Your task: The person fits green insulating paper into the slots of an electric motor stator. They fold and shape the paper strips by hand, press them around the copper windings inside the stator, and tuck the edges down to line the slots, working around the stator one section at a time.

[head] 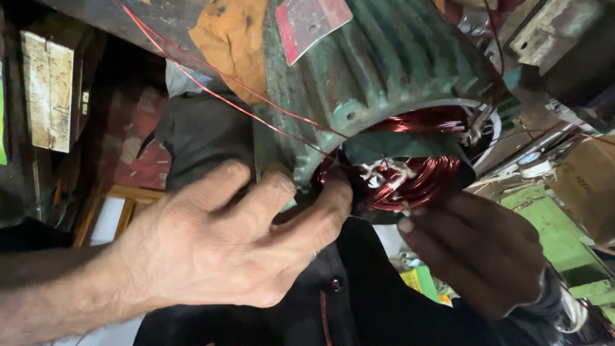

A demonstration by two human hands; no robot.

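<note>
Left hand (218, 250) curls loosely against the lower rim of the green motor housing (384, 70), fingertips pressed by the coil, gripping nothing visible. At centre, the red copper winding (416, 179) fills the open end: thin, springy, easily nicked wire in a heavy casting, best handled by the bundle. Right hand (477, 253) pinches at the coil's underside; what it holds cannot be told.

Left hand (224, 250): enters from lower left, forearm bare, back of hand facing camera, fingers (323, 205) curled and bunched forward, tips pressed together. Right hand (477, 253): comes in from lower right, in shadow, thumb tip up, fingers loosely curled.
</note>
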